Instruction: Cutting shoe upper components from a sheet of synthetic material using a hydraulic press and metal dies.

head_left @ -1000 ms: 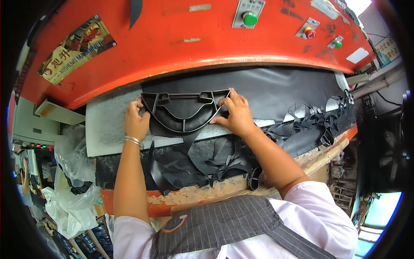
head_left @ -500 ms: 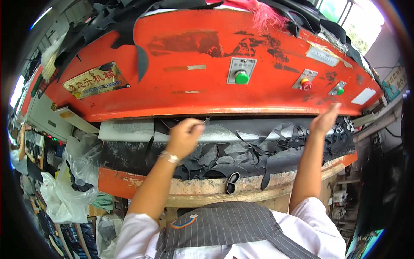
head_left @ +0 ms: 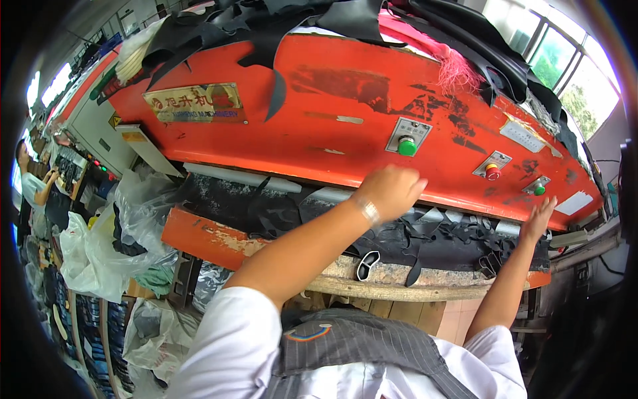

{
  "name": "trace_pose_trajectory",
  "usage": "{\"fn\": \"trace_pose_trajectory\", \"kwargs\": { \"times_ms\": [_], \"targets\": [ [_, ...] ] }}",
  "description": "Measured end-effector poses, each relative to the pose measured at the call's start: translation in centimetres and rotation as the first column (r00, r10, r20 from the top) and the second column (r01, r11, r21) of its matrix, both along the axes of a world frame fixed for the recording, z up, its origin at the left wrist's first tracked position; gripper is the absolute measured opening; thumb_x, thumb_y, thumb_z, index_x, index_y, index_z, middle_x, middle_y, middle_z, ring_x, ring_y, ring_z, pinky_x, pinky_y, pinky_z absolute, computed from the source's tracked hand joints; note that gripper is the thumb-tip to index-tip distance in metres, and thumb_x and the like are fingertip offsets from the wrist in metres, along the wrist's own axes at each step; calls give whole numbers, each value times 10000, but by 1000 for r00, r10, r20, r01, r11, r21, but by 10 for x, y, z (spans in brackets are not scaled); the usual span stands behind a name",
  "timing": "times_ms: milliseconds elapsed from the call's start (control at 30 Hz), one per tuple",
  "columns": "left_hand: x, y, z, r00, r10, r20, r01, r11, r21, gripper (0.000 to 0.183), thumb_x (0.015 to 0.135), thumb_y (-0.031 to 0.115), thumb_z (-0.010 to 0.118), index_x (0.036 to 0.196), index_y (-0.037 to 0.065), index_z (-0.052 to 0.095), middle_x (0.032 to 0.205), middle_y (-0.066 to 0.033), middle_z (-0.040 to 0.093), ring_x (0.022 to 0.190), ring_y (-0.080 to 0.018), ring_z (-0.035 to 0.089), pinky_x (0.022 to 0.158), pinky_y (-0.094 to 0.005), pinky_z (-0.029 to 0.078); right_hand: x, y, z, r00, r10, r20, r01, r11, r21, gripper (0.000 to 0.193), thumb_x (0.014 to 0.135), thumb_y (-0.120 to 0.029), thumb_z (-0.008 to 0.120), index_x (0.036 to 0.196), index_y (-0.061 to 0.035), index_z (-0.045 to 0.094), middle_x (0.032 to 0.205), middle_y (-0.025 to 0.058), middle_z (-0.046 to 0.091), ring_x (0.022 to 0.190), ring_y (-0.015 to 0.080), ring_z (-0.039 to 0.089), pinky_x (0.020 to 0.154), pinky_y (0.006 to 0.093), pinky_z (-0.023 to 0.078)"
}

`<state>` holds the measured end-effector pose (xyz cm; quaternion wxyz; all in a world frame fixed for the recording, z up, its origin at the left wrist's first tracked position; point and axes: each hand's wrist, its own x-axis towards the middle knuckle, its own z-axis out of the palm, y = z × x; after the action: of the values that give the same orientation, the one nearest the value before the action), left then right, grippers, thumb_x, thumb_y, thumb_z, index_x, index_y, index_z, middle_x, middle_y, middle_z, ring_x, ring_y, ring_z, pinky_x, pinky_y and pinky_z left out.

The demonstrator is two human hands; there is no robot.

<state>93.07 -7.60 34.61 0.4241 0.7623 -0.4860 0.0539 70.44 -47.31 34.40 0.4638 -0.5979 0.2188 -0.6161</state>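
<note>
In front of me stands a large red press (head_left: 319, 143) with push buttons on its face. My left hand (head_left: 392, 191), loosely closed with nothing visible in it, hovers just below the big green button (head_left: 407, 146) and is apart from it. My right hand (head_left: 539, 218), fingers stretched out, is raised just below the small green button (head_left: 539, 190); whether it touches the panel I cannot tell. Under the press head, black sheet material (head_left: 216, 199) with many cut strips and scraps (head_left: 458, 229) covers the bed. A small metal-edged loop, like a cutting die (head_left: 367, 265), sits at the bed's front edge.
A red stop button (head_left: 492, 172) is between the two green ones. Black offcuts (head_left: 232, 30) and pink fringed cloth (head_left: 458, 70) lie on top of the press. Plastic bags (head_left: 93, 249) crowd the left side. A person (head_left: 36, 189) stands at the far left.
My left hand has moved right, from over the bed to below the big green button. My right hand stays near the small green button. The view has turned left; a dark die-like frame now shows beside my right forearm.
</note>
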Motion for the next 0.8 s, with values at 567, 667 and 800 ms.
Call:
{"fn": "trace_pose_trajectory", "kwargs": {
  "times_ms": [567,667,800],
  "targets": [
    [-81,199,-122,912,410,-2,-391,872,296,215,775,279,627,789,65,648,822,-99,590,874,-296,551,800,-421,435,168,319,58,889,239,-391,-445,246,-861,319,754,-37,709,1063,-40,630,1049,108,654,1026,270,619,900,369,467],
    [-83,197,-120,907,420,-25,-389,861,328,233,772,298,633,721,72,654,778,-82,587,854,-291,554,799,-425,436,210,341,61,788,291,-542,-548,-70,-834,221,753,-60,680,972,-53,648,999,82,647,1006,270,614,842,385,480],
    [-76,218,-129,952,261,-162,-182,904,388,250,777,310,663,706,71,668,761,-84,622,791,-290,587,749,-421,455,273,339,15,595,276,-755,-670,-349,-656,284,747,-70,610,1028,-46,641,1054,113,639,1026,301,609,902,401,497]
  ]
}}
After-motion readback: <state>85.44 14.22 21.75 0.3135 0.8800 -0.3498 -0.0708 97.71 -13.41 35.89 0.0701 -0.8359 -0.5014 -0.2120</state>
